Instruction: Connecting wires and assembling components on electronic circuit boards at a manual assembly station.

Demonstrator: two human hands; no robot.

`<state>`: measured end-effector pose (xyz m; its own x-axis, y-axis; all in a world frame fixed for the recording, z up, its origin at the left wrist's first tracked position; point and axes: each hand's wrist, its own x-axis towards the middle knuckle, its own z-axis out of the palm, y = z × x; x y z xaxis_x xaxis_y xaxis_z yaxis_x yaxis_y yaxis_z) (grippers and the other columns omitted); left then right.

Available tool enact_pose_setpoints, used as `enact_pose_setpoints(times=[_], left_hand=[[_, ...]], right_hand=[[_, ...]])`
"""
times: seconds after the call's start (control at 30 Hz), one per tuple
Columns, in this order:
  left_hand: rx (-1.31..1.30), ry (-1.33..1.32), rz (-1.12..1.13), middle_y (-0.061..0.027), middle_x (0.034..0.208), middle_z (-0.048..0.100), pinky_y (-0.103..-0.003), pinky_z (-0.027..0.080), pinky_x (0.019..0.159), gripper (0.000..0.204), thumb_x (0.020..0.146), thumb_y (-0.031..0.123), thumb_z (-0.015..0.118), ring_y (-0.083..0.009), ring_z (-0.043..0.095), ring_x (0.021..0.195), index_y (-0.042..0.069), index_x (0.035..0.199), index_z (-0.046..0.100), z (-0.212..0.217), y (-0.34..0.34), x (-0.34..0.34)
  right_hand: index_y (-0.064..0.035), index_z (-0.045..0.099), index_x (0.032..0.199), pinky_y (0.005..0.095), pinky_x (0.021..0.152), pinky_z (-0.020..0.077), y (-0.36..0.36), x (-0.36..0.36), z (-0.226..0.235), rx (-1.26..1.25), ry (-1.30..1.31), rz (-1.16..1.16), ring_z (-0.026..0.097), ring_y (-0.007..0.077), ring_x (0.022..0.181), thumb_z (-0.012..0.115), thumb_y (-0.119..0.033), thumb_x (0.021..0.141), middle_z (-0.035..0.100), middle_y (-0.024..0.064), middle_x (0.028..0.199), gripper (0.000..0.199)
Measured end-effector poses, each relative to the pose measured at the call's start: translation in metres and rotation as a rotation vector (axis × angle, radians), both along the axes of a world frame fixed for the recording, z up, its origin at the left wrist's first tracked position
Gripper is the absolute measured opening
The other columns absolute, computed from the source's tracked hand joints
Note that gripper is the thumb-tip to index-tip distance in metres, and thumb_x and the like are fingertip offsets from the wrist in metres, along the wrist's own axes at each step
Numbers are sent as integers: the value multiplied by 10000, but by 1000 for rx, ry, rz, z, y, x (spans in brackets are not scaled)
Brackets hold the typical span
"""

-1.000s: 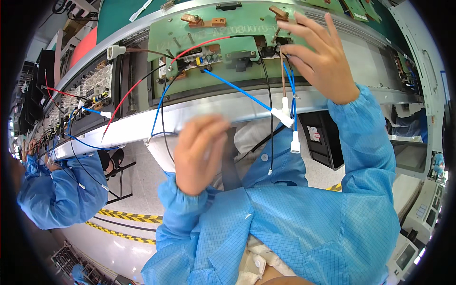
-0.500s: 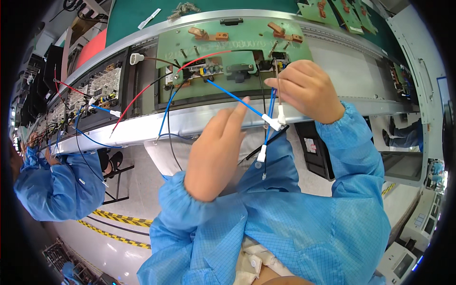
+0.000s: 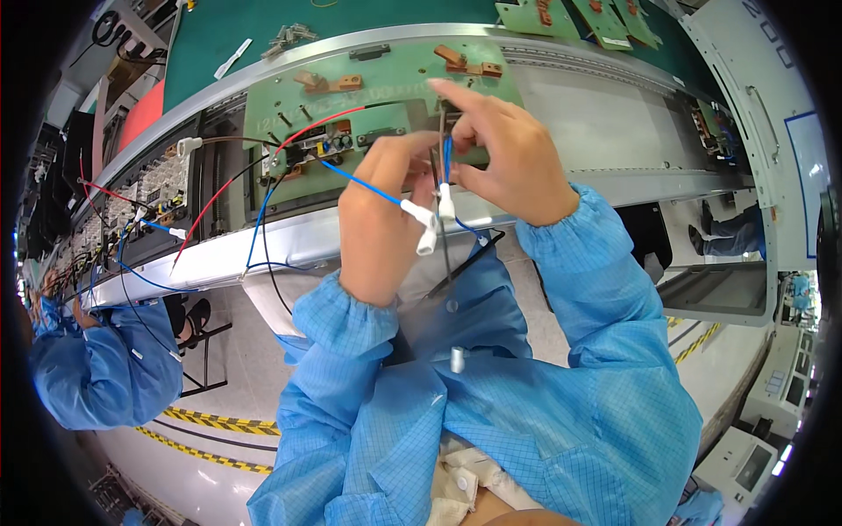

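Observation:
A green circuit board [image 3: 386, 92] lies on the conveyor line [image 3: 605, 105] in front of me, with red, blue and black wires running off it. My left hand [image 3: 381, 219] is raised by the board's near edge, its fingers closed around blue wires [image 3: 368, 187] that end in white connectors [image 3: 423, 219]. My right hand [image 3: 504, 153] pinches a blue wire just above another white connector [image 3: 445, 202], index finger stretched toward the board. Both hands nearly touch over the connectors. My sleeves are blue.
Another board [image 3: 132, 206] with red and blue wires sits further left on the line, where a person in a blue coat [image 3: 96, 368] works. More green boards [image 3: 605, 17] lie at the far right. Yellow-black floor tape [image 3: 219, 425] runs below.
My left hand has risen from my lap up to the wires. My right hand has pulled back from the board toward me, and both hands now meet at the white connectors.

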<state>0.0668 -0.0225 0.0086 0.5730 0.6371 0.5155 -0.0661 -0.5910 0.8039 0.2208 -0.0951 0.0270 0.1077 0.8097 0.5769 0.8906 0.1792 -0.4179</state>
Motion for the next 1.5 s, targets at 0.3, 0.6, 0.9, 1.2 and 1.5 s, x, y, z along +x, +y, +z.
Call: enact_pose_setpoints(times=[0.3, 0.6, 0.9, 1.2, 1.5], left_hand=[[-24, 25, 107, -154, 923, 626, -343, 512, 670, 212, 821, -55, 605, -262, 627, 759, 1, 1025, 589, -5, 9, 14], [-144, -72, -15, -190, 1506, 289, -324, 496, 876, 560, 945, -4, 480, -227, 616, 1016, 52, 1465, 280, -9, 11, -11], [-696, -471, -141, -211, 1566, 86, -412, 389, 1057, 779, 947, 96, 530, -217, 580, 1117, 83, 1541, 26, 4, 2, -18], [-937, -614, -227, -103, 1553, 179, -427, 386, 1082, 692, 942, 114, 536, -255, 515, 1214, 35, 1518, 160, 5, 7, -17], [-691, -395, -247, -107, 1517, 344, -331, 480, 926, 666, 925, 86, 528, -163, 609, 977, 29, 1513, 219, 1, 1, -4]], right_hand=[[-101, 700, 975, 339, 589, 489, 20, 5, 4, 112, -141, -11, 574, 225, 669, 714, -6, 646, 597, 45, 703, 343], [-97, 702, 886, 347, 585, 475, 25, 12, 0, 148, -101, 44, 572, 242, 672, 690, -16, 750, 580, 45, 719, 159], [-55, 698, 873, 334, 528, 455, 24, 6, 2, 150, 21, 40, 563, 233, 604, 694, -6, 761, 542, 77, 668, 123], [-37, 692, 870, 314, 552, 475, 25, 7, 2, 111, 20, 51, 583, 229, 633, 688, 33, 754, 580, 87, 704, 136], [-32, 695, 914, 305, 565, 468, 27, 12, 6, 99, 16, 61, 589, 249, 633, 677, 20, 819, 613, 104, 743, 109]])
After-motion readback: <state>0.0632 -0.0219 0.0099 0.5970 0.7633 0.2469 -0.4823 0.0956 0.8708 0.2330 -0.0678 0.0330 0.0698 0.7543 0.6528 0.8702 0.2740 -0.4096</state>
